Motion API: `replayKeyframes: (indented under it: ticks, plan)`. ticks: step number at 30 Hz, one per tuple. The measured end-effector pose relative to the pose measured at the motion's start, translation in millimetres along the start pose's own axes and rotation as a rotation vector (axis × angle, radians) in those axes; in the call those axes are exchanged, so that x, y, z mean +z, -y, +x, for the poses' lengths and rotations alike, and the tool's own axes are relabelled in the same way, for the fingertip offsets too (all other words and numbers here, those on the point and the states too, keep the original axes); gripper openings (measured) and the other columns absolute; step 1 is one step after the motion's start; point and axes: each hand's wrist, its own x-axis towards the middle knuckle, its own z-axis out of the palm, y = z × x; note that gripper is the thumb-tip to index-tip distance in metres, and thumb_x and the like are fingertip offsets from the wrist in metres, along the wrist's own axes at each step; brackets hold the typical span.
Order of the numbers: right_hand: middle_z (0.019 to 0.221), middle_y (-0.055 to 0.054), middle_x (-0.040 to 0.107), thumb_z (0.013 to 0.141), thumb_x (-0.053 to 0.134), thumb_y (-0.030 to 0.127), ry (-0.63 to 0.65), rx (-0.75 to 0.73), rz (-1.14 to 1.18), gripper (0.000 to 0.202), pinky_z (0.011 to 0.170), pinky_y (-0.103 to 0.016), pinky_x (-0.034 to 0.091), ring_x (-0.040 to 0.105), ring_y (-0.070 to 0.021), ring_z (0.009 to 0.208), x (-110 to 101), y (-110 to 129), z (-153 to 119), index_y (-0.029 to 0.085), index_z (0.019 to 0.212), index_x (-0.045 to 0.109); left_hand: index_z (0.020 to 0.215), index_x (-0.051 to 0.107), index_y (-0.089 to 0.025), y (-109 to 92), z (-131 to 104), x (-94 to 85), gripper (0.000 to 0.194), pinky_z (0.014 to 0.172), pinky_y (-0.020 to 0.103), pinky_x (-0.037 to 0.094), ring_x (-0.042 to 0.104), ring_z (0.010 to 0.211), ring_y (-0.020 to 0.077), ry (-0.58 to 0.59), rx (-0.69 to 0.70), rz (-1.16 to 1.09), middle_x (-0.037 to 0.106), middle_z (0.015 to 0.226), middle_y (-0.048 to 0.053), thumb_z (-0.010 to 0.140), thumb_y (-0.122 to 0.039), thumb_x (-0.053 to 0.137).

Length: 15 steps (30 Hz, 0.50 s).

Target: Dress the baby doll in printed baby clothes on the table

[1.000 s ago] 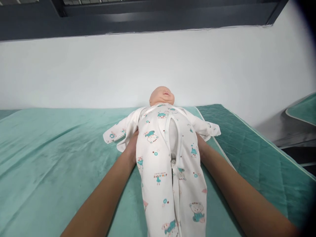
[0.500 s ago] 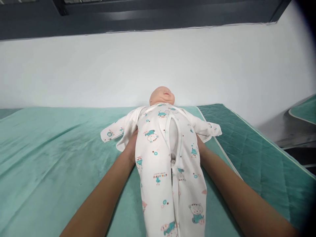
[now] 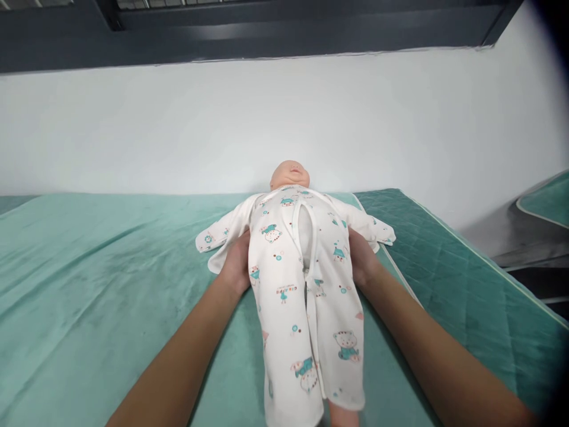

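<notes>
A baby doll [image 3: 291,175] lies on its back on a light green bed cover [image 3: 155,284], its head toward the wall. It wears a white romper [image 3: 284,255] with teal and pink animal prints and an open slit down the front. The sleeves spread out to both sides, and a bare leg [image 3: 344,415] shows below one hem. My left hand [image 3: 237,261] grips the doll's left-hand side in view, under the loose cloth. Against the opposite side, my right hand [image 3: 362,258] holds it likewise. Most fingers of both hands are hidden behind the doll.
A darker green quilted mat [image 3: 462,296] covers the bed to the right. Behind the bed rises a white wall [image 3: 200,124] with a dark grey frame [image 3: 284,29] across the top. Another green padded edge [image 3: 546,198] juts in at far right.
The doll has shifted away from me and looks slightly smaller, with both my hands still at its sides. The trouser hems and a bare leg have come into view at the bottom.
</notes>
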Motion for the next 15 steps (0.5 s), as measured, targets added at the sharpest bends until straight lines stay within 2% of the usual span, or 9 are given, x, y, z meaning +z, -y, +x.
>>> replayKeyframes:
  ticks: [3, 6, 12, 15]
  plan:
    - [0.106, -0.006, 0.072, 0.09, 0.042, 0.068, 0.079, 0.035, 0.028, 0.055, 0.102, -0.046, 0.048, 0.06, -0.0278, 0.12, 4, 5, 0, 0.023, 0.116, 0.063, 0.113, 0.069, -0.016, 1, 6, -1.1, 0.042, 0.095, 0.041, 0.055, 0.071, 0.098, 0.0264, 0.053, -0.043, -0.045, 0.076, 0.097, 0.009, 0.086, -0.047, 0.061]
    - [0.107, -0.007, 0.072, 0.089, 0.035, 0.075, 0.106, 0.059, -0.014, 0.065, 0.102, -0.046, 0.047, 0.059, -0.0289, 0.121, 6, 5, 0, 0.024, 0.12, 0.062, 0.123, 0.066, -0.018, 2, 9, -0.2, 0.053, 0.1, 0.041, 0.052, 0.069, 0.106, 0.0272, 0.118, -0.029, -0.056, 0.074, 0.111, 0.009, 0.086, -0.056, 0.058]
    - [0.107, -0.008, 0.072, 0.09, 0.049, 0.064, 0.041, 0.07, -0.017, 0.052, 0.098, -0.046, 0.051, 0.062, -0.0292, 0.114, -1, -2, 9, 0.022, 0.119, 0.064, 0.127, 0.064, -0.018, 1, 15, -0.6, 0.056, 0.105, 0.041, 0.048, 0.066, 0.112, 0.0282, 0.183, -0.041, -0.053, 0.072, 0.118, 0.009, 0.086, -0.056, 0.059]
    - [0.11, -0.007, 0.071, 0.087, 0.06, 0.055, -0.022, 0.005, -0.063, 0.046, 0.095, -0.045, 0.053, 0.063, -0.0289, 0.112, -2, -3, 7, 0.022, 0.119, 0.063, 0.127, 0.064, -0.018, 0, 16, -1.3, 0.056, 0.107, 0.041, 0.046, 0.064, 0.114, 0.0286, 0.215, -0.023, -0.041, 0.071, 0.12, 0.01, 0.086, -0.056, 0.059]
